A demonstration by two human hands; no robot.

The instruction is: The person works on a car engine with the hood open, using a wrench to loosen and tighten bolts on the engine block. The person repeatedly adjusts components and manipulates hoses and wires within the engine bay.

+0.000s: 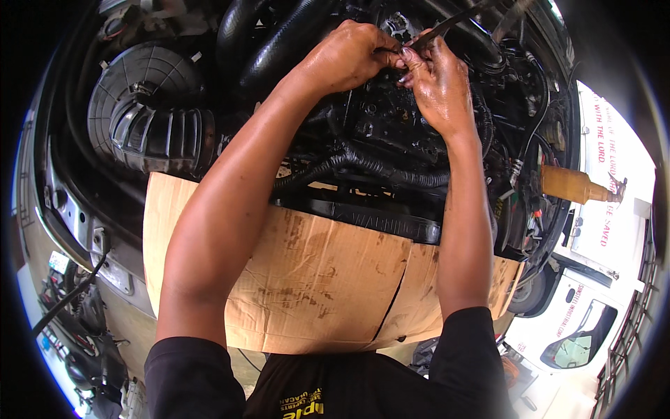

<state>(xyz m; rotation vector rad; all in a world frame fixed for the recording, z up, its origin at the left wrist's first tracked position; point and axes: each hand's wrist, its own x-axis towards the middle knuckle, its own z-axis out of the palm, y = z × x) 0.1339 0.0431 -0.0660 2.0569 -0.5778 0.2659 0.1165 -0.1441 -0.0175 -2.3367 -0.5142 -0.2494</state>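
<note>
Both arms reach over the front of an open engine bay. My left hand [350, 57] is closed, its thumb and fingers pinched at the top centre, above the dark engine [391, 119]. Against its fingertips, my right hand [444, 87] is closed too, with dark grime on its fingers. A thin dark strip [450, 26] runs from the meeting fingertips up toward the top right. Whether the fingers grip this strip or a small part behind it, I cannot make out.
A stained cardboard sheet [314, 279] covers the bay's front edge. Left stand a round black air-filter housing [143, 87] and thick black hoses [286, 42]. A ribbed conduit [391, 174] crosses below my hands. An amber bottle [572, 184] lies at the right; a white vehicle [572, 314] stands beyond.
</note>
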